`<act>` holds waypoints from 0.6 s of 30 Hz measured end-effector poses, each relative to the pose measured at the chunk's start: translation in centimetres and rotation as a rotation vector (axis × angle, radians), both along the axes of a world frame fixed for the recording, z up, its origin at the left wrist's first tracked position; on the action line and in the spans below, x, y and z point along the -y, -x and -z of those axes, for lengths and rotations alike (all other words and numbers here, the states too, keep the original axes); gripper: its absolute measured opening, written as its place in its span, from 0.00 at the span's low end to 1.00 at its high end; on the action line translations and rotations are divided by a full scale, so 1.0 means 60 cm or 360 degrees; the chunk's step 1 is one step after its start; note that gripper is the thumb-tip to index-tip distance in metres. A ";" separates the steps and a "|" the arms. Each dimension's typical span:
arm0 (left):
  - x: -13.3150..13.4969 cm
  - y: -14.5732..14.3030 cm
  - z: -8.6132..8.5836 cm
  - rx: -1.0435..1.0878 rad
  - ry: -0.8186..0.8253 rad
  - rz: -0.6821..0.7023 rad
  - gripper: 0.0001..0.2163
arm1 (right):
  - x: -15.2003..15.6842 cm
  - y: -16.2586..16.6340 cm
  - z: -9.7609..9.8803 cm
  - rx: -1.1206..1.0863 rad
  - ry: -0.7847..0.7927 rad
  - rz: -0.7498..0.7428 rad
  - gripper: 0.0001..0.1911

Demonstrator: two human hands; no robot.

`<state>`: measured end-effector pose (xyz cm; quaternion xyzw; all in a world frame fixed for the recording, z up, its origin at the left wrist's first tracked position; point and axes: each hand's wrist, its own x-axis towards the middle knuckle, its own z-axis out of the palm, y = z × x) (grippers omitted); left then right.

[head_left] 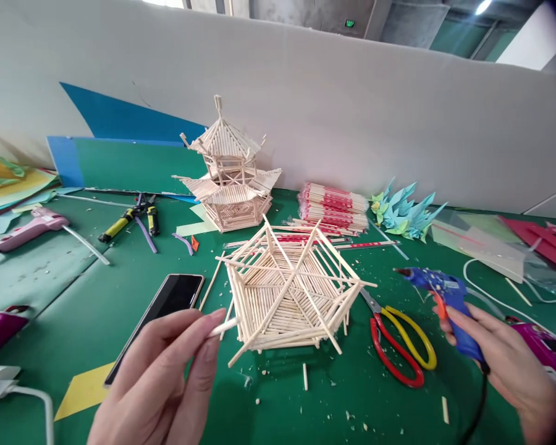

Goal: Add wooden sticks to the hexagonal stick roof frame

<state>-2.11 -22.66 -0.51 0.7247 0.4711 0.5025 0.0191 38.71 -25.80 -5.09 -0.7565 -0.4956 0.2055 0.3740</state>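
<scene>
Head view, bench inventory. Left hand (167, 377) pinched shut on short wooden stick (223, 327), long axis near level, tip just beside near-left edge of hexagonal stick frame (291, 296). Right hand (505, 364) wrapped around blue glue gun (445, 303), nozzle aimed left, well right of frame, beyond scissors (378, 318). Frame flat on green table (120, 259), between both hands, nearer the left. Hands well apart.

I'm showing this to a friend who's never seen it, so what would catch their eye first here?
Most likely the open hexagonal stick frame in the middle of the green table, with the finished stick pagoda standing behind it. Next, the hands: the left hand pinches a short stick just left of the frame, and the right hand grips a blue glue gun to its right, near the red and yellow scissors.
</scene>
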 end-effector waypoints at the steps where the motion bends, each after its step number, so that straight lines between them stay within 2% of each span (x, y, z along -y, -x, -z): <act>1: -0.004 -0.005 -0.002 -0.0111 -0.0010 0.0079 0.11 | -0.012 -0.010 0.009 -0.0013 0.0147 0.0157 0.18; 4: -0.012 -0.019 -0.002 -0.0436 0.0031 0.0353 0.11 | -0.049 -0.030 0.031 0.0076 0.0397 0.0266 0.21; 8: -0.006 -0.031 0.001 -0.0607 0.0216 0.0466 0.16 | -0.092 -0.036 0.057 0.0200 0.0616 0.0179 0.18; 10: 0.000 -0.034 0.000 -0.0598 0.0302 0.0493 0.17 | -0.105 -0.035 0.067 0.0270 0.0641 0.0166 0.16; 12: 0.004 -0.033 -0.003 -0.0563 0.0344 0.0549 0.15 | -0.110 -0.030 0.065 0.0349 0.0554 0.0184 0.14; 15: 0.009 -0.033 -0.009 -0.0555 0.0319 0.0563 0.12 | -0.097 0.002 0.025 0.0477 0.0215 0.0265 0.15; 18: 0.013 -0.041 -0.007 -0.0689 0.0214 0.0528 0.11 | -0.061 0.080 -0.046 0.0533 -0.0193 0.0213 0.17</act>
